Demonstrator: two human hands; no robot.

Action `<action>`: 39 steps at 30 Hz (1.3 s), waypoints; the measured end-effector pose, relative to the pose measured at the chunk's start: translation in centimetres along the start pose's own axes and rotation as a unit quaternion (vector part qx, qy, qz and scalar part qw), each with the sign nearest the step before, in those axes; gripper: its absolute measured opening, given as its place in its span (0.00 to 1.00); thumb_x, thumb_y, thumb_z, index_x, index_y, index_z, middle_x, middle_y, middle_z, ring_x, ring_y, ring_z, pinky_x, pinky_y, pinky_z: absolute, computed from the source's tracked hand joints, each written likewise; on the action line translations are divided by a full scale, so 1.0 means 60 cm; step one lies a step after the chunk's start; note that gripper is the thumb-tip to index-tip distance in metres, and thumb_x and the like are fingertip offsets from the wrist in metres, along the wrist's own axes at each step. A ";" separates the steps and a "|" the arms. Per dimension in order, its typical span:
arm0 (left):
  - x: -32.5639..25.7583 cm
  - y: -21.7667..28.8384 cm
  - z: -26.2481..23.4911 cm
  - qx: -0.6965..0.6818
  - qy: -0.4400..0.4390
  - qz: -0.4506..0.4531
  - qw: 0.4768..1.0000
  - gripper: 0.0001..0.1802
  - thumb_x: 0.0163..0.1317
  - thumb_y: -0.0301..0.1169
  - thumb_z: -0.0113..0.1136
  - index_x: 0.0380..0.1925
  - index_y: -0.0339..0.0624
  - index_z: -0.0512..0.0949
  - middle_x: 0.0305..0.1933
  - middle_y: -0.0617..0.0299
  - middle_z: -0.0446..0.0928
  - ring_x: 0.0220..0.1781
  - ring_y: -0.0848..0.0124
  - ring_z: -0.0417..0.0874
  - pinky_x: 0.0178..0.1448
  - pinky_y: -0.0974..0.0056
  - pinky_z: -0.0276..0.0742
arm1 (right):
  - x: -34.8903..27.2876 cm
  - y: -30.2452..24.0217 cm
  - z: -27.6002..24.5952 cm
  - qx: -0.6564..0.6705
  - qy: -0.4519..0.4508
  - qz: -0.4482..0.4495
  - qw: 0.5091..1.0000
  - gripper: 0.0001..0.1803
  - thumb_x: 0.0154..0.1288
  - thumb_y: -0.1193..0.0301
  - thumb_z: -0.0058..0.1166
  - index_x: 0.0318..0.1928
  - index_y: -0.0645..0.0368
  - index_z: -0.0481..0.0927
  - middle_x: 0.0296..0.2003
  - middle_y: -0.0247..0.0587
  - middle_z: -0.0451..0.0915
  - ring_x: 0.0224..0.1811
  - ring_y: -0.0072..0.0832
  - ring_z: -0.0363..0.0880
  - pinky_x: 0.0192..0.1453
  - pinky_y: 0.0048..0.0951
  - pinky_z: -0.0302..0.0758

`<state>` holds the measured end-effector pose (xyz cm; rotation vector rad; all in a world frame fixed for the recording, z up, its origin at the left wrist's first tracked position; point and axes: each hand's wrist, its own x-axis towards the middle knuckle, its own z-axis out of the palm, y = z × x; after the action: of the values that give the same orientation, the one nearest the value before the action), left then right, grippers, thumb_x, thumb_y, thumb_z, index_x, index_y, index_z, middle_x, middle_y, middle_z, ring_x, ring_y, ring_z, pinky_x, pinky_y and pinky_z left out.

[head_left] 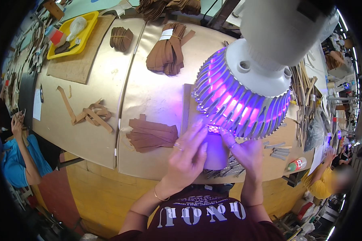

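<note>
Leather strip pieces are what my fingers work on, directly under the finned lamp (245, 94), whose violet glow washes over them. What sits between my fingertips is small and partly hidden by the lamp's lower rim, so I cannot make out its shape; it lies on the pale purple-lit patch (215, 150) just below the lamp. My left hand (187, 154) is spread, fingers stretched forward toward the lamp's rim, pressing down rather than clenched; whether it pinches anything I cannot tell. My right hand (245, 152) comes in from the other side, forefinger and thumb drawn together right at the lamp's lower edge, seemingly nipping the small piece there. Just below the lamp, beside my right hand, lies a scatter of grey strips (229, 168). Left of the lamp, a fanned stack of brown strips (152, 134) rests on the tan table (92, 132). Beyond the lamp's left side sits a banded bundle of brown strips (167, 48), and farther left a yellow tray (74, 34). Well left of the lamp, another person in a blue sleeve (14, 160) is at the table edge
</note>
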<state>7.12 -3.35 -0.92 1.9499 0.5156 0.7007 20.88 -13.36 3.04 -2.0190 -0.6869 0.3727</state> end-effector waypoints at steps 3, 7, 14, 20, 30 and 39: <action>0.002 -0.003 0.015 0.032 -0.033 0.053 0.998 0.20 0.62 0.22 0.60 0.56 0.34 0.77 0.56 0.46 0.78 0.58 0.51 0.79 0.63 0.54 0.74 | 0.000 -0.006 -0.001 0.049 -0.005 0.028 0.998 0.09 0.55 0.71 0.66 0.36 0.61 0.85 0.25 0.40 0.82 0.26 0.31 0.79 0.34 0.32 0.72; 0.002 -0.010 0.016 0.086 -0.062 0.081 0.991 0.17 0.64 0.22 0.58 0.53 0.33 0.77 0.44 0.47 0.82 0.45 0.52 0.84 0.51 0.55 0.79 | 0.001 -0.012 -0.019 -0.049 -0.001 -0.009 0.999 0.10 0.56 0.65 0.69 0.32 0.59 0.85 0.25 0.35 0.81 0.28 0.28 0.79 0.43 0.32 0.68; 0.005 -0.008 0.012 0.092 -0.096 0.086 0.987 0.19 0.65 0.21 0.54 0.56 0.31 0.75 0.57 0.40 0.77 0.60 0.48 0.79 0.66 0.50 0.72 | -0.001 -0.002 -0.072 -0.189 -0.031 -0.014 0.981 0.14 0.59 0.58 0.67 0.29 0.57 0.84 0.25 0.34 0.81 0.26 0.27 0.76 0.48 0.32 0.63; 0.003 -0.006 0.009 0.092 -0.115 0.064 0.987 0.19 0.65 0.21 0.54 0.57 0.31 0.74 0.60 0.38 0.74 0.65 0.46 0.75 0.70 0.49 0.68 | -0.006 0.030 -0.063 -0.126 -0.025 0.002 0.992 0.16 0.60 0.58 0.66 0.29 0.59 0.83 0.23 0.36 0.80 0.25 0.28 0.76 0.42 0.31 0.67; 0.017 0.000 0.003 0.112 -0.092 0.088 0.985 0.15 0.62 0.26 0.62 0.49 0.32 0.77 0.42 0.43 0.80 0.47 0.48 0.82 0.58 0.49 0.75 | -0.008 0.040 -0.043 -0.067 -0.030 0.081 0.994 0.19 0.61 0.56 0.65 0.29 0.63 0.84 0.21 0.44 0.80 0.20 0.32 0.77 0.27 0.31 0.71; -0.024 0.017 -0.003 0.111 -0.102 0.069 0.986 0.26 0.64 0.30 0.61 0.62 0.37 0.72 0.71 0.35 0.60 0.73 0.40 0.62 0.73 0.42 0.59 | -0.006 -0.026 -0.023 -0.159 -0.080 0.037 0.983 0.17 0.60 0.58 0.64 0.31 0.61 0.83 0.26 0.47 0.82 0.27 0.40 0.83 0.33 0.37 0.76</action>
<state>5.95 -4.56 -0.33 2.2546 0.3458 0.5380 20.81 -13.89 5.06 -2.3401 -0.8139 0.4984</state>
